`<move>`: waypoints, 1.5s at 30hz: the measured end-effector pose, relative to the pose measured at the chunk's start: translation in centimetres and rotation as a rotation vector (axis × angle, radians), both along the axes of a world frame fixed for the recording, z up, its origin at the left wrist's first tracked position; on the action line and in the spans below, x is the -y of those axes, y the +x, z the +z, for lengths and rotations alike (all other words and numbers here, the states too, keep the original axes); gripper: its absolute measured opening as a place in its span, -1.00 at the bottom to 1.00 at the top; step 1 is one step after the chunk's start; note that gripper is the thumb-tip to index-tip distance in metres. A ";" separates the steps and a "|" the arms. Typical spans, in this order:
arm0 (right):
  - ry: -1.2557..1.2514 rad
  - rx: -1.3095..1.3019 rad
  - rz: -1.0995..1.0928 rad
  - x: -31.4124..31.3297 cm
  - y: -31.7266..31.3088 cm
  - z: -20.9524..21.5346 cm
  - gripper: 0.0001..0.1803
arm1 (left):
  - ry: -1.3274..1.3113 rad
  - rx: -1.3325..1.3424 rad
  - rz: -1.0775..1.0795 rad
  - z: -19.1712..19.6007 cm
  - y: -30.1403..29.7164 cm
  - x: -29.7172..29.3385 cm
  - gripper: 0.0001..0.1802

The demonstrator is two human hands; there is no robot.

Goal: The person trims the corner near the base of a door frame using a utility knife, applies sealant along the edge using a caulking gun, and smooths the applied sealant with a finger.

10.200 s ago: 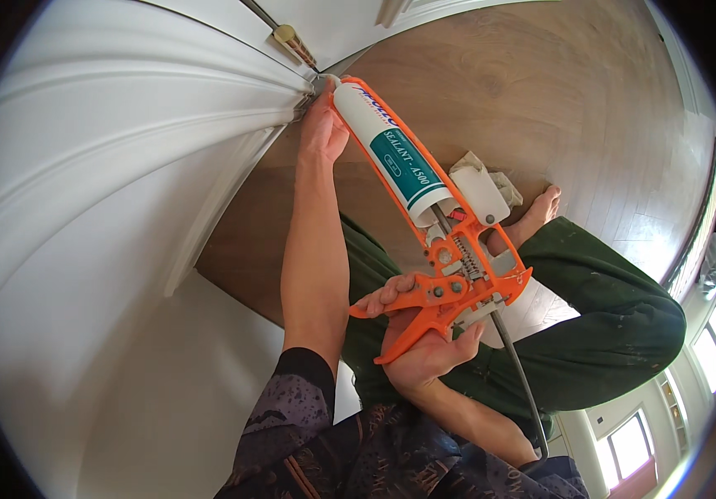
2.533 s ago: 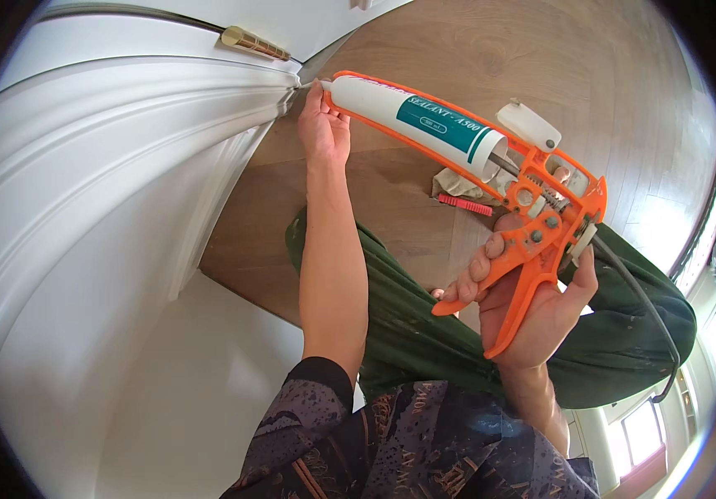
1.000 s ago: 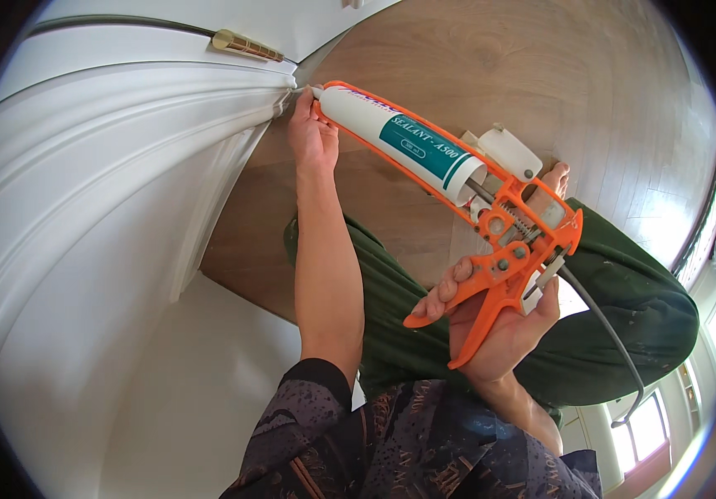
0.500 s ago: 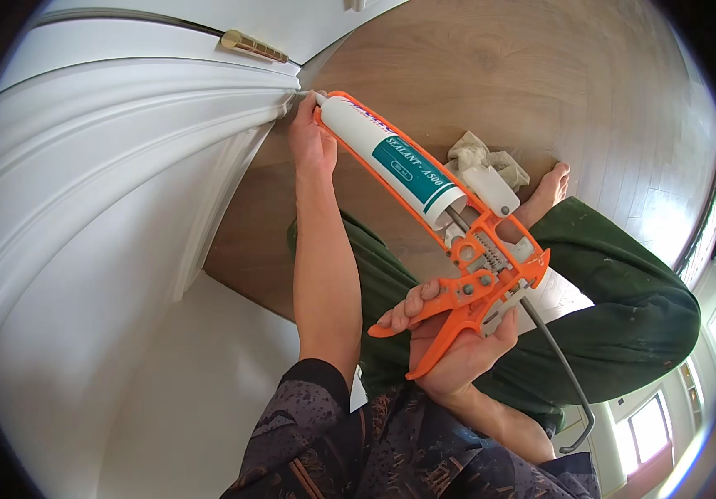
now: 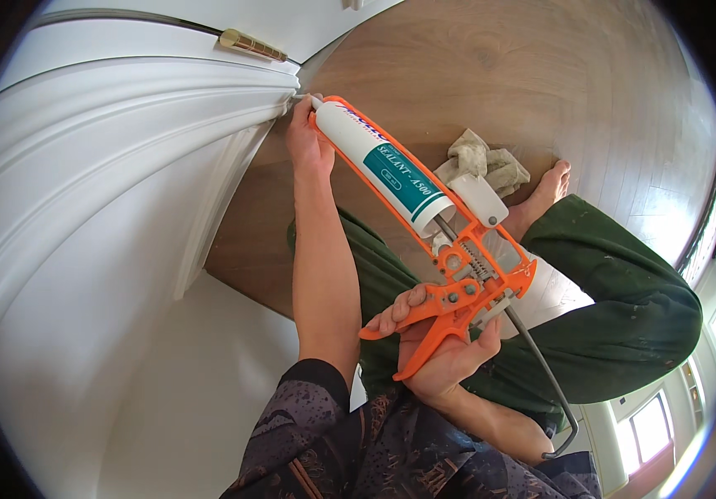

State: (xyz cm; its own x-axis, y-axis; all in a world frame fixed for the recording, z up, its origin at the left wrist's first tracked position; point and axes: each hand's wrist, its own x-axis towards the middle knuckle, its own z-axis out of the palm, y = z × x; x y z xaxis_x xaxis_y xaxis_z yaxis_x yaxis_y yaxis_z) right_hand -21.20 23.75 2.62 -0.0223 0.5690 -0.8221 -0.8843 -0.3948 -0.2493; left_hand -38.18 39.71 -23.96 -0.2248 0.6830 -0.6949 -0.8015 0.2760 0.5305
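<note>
An orange caulking gun (image 5: 433,339) lies slantwise across the middle, holding a white sealant tube (image 5: 347,130) with a teal label. My right hand (image 5: 445,362) is closed round its handle and trigger at the rear. At the front, my left hand (image 5: 311,148) closes about the tip, where the pale nozzle (image 5: 316,102) shows partly between the fingers. The nozzle's end reaches the foot of the white door moulding (image 5: 150,87), close to the floor; its exact contact is too small to tell. A grey bent plunger rod (image 5: 545,358) sticks out behind the gun.
A crumpled, stained rag (image 5: 503,172) lies on the wooden floor (image 5: 491,66) beyond the gun, near my bare foot (image 5: 549,190). A brass hinge (image 5: 253,45) sits on the white door at upper left. My bent legs in green trousers (image 5: 624,283) are below the gun.
The gun's rear and my right hand have shifted slightly left, and the tube has slid a little toward the moulding. My left hand has barely moved.
</note>
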 end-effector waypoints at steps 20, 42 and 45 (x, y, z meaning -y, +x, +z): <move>0.040 0.116 0.107 0.8 -0.3 -0.2 0.12 | 0.026 0.069 -0.013 -0.2 -0.2 0.7 -0.82; 0.019 0.185 0.199 0.3 1.5 -0.2 0.08 | 0.010 0.036 0.057 -0.2 -0.1 1.0 -0.84; 0.008 0.163 0.178 -0.5 2.4 -0.3 0.11 | -0.019 0.017 0.067 -0.3 0.8 0.5 -0.81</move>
State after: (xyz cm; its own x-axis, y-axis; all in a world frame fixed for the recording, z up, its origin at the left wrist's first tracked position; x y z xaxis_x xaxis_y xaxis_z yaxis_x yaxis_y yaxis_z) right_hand -18.83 24.25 2.30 0.0096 0.5743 -0.8186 -0.7489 -0.5383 -0.3864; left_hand -37.34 39.25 -24.23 -0.2573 0.6535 -0.7118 -0.8272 0.2318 0.5119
